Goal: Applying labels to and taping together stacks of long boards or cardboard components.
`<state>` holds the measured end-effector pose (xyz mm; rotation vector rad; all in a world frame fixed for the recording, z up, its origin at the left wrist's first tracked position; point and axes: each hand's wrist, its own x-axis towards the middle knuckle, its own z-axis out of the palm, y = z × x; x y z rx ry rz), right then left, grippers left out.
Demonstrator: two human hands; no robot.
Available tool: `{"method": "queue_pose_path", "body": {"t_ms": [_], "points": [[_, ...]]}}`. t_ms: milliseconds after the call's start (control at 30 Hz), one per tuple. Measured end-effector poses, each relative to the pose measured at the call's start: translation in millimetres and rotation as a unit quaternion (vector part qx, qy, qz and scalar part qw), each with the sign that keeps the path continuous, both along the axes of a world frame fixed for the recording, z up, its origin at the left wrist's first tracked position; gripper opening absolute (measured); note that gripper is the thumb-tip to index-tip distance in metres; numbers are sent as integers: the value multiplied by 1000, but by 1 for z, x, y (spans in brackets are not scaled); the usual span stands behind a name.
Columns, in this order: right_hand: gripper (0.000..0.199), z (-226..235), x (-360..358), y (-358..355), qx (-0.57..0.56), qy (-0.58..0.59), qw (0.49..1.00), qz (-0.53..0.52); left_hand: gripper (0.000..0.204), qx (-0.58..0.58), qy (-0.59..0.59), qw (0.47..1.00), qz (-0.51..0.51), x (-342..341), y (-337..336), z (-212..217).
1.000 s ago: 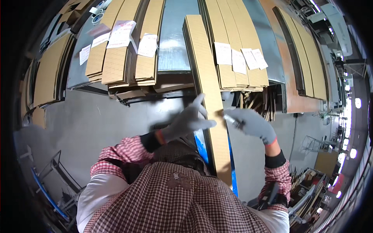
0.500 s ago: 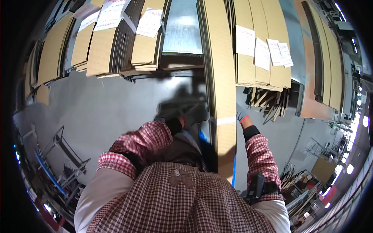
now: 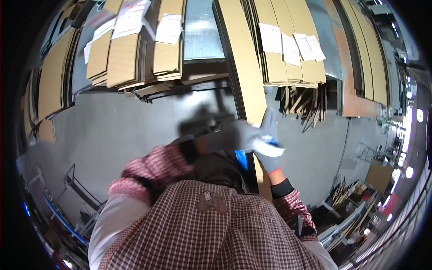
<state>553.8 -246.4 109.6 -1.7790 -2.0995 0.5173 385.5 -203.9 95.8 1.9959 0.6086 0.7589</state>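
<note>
A long stack of narrow tan cardboard strips (image 3: 246,67) runs away from my body, from my waist toward the racks. My left hand (image 3: 236,136), in a grey glove, reaches across it, blurred, with its fingers closed. At its fingertips is a curved white strip (image 3: 268,148) with a bit of blue beside it; motion smears its exact form. My right hand (image 3: 268,130), also gloved in grey, is at the stack's right edge. Its fingers stretch forward, and the white strip crosses in front of its palm.
Stacked cardboard strips with paper labels (image 3: 290,49) lie on metal shelves ahead, on both sides. Loose scrap strips (image 3: 306,101) stick out beneath the right stacks. A metal frame cart (image 3: 78,189) stands at left, and a bin of offcuts (image 3: 346,220) at lower right. Grey floor (image 3: 130,119) lies between.
My left hand has moved right, across the stack toward my right hand. The white band that lay flat across the cardboard no longer shows there; a curved white strip appears between my hands.
</note>
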Motion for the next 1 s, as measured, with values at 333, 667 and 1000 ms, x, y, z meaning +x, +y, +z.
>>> {"method": "queue_pose_path", "body": {"t_ms": [333, 667, 1000], "points": [[25, 109, 23, 59, -250, 143, 946, 149, 28, 45, 127, 979, 150, 48, -1, -52], [19, -92, 106, 140, -252, -366, 834, 328, 17, 217, 303, 926, 62, 71, 28, 4], [16, -8, 81, 88, -245, 5, 917, 314, 44, -195, -66, 946, 252, 42, -40, -61]]}}
